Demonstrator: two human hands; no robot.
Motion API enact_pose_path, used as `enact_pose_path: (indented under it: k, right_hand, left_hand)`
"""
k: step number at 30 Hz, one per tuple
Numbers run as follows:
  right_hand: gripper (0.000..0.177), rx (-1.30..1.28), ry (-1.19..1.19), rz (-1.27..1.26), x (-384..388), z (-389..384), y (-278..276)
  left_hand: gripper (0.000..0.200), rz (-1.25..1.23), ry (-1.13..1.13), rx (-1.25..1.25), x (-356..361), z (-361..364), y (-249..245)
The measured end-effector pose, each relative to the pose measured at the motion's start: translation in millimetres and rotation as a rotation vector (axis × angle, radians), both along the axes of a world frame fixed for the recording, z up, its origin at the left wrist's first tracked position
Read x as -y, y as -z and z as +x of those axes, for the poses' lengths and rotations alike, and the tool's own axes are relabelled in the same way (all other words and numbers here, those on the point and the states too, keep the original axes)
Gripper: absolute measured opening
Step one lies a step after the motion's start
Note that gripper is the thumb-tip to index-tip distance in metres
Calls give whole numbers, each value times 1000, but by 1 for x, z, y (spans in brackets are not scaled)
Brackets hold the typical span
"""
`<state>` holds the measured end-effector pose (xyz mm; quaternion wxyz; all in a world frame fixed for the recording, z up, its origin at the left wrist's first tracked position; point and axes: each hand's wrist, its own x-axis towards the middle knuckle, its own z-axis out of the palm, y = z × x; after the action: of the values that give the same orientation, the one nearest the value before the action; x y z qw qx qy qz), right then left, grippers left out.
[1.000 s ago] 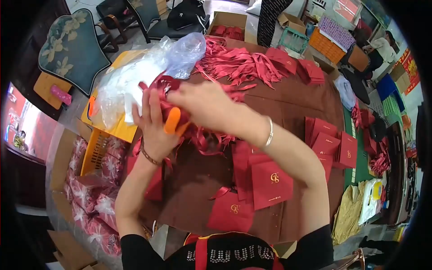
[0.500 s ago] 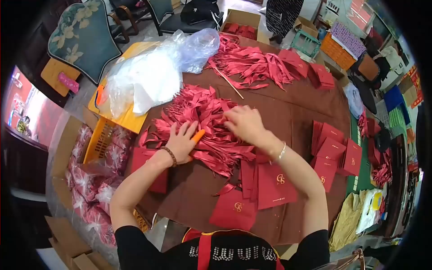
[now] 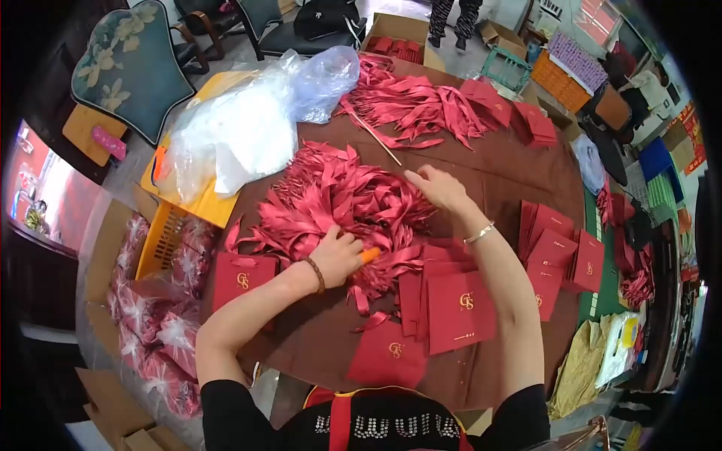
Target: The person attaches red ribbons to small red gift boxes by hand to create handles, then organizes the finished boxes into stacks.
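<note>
A large heap of red satin ribbons (image 3: pixel 338 199) lies in the middle of the brown-covered table. My left hand (image 3: pixel 338 259) rests on its near side, fingers curled over a slim orange tool (image 3: pixel 370 255) whose end sticks out to the right; its kind is hidden. At the heap's right edge is my right hand (image 3: pixel 440 188), its fingers bent inward; whatever they hold, if anything, is out of sight. Red paper bags (image 3: pixel 462 308) with a gold logo lie just below the heap. Another red bag (image 3: pixel 244 279) is to the left of it, near my left forearm.
More ribbons (image 3: pixel 421 105) and a thin stick (image 3: pixel 376 141) lie farther back. Standing red bags (image 3: pixel 553 240) are at the right. Clear plastic bags (image 3: pixel 248 135) cover a yellow surface at left. Boxed wrapped bundles (image 3: pixel 158 323) sit by the table's left edge. A person's legs (image 3: pixel 453 19) show behind.
My left hand has moved right and slightly down with the orange tool, its spread fingers now curled. My right hand has shifted right, to the heap's edge. The person behind has moved left and back.
</note>
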<state>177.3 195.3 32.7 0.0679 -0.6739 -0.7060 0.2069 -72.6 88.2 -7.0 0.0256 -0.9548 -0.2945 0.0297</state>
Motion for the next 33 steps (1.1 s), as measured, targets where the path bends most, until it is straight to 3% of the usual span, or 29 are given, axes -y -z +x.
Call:
enact_pose_path:
  k: [1, 2, 4, 5, 6, 7, 9, 10, 12, 13, 14, 16, 18, 20, 21, 23, 24, 26, 28, 30, 33]
  right_hand:
    - [69, -24, 39, -126, -6, 4, 8]
    - [69, -27, 46, -128, -7, 9, 17]
    - [75, -323, 179, -454, 2, 4, 11]
    - [64, -307, 176, -523, 6, 5, 6]
    - [64, -308, 178, -527, 5, 6, 17]
    - [54, -522, 173, -523, 4, 8, 33]
    - [36, -871, 142, -497, 6, 7, 31]
    - [36, -867, 140, -489, 4, 4, 24]
    - [32, -1166, 164, -363, -5, -1, 13]
    - [26, -1217, 54, -198, -8, -9, -6]
    - [24, -1385, 59, -275, -7, -12, -26]
    - [21, -1181, -69, 36, -26, -20, -47]
    - [21, -1116, -144, 144, -27, -32, -82]
    - [20, -1235, -112, 156, -30, -49, -108]
    - [18, -1445, -48, 150, -31, -56, -120]
    - [11, -1867, 1, 45, -42, -61, -134]
    - [8, -1908, 22, 40, -37, -63, -146]
    - [17, -2046, -98, -32, -46, -57, -151]
    - [10, -2045, -54, -17, -37, -56, -161]
    - [5, -2043, 1, -16, -27, -58, -162]
    - [6, -1987, 5, -66, -15, -65, -161]
  left_hand:
    - [58, 46, 43, 44, 3, 0, -1]
    - [58, 44, 50, 42, 1, 0, 1]
    - [57, -12, 67, 130, -6, 0, 5]
    - [56, -33, 67, 138, -13, -2, 6]
    - [56, -112, 47, 140, -18, -1, -2]
    - [57, -100, 23, 125, -24, 0, -2]
    - [57, -38, -11, 93, -37, 3, 5]
    - [57, -30, -10, 98, -42, 4, 10]
    - [54, 199, -52, 168, -46, 4, 16]
    - [52, 242, -65, 184, -47, 4, 14]
    - [52, 245, -69, 178, -47, 4, 13]
    - [53, 296, -151, 146, -48, 4, 15]
    - [58, 276, -181, 78, -48, 3, 14]
    - [66, 58, -232, 58, -51, 2, 9]
    - [66, 63, -230, 59, -53, 1, 5]
    - [82, -310, -277, 66, -57, -4, -9]
    - [90, -491, -294, 71, -59, -3, -19]
    - [90, -362, -283, -35, -54, -3, -50]
    - [74, -591, -68, 293, -64, -21, -71]
    - [47, -906, -484, 765, -67, -28, -96]
    - [55, -113, -415, 1186, -91, -9, -106]
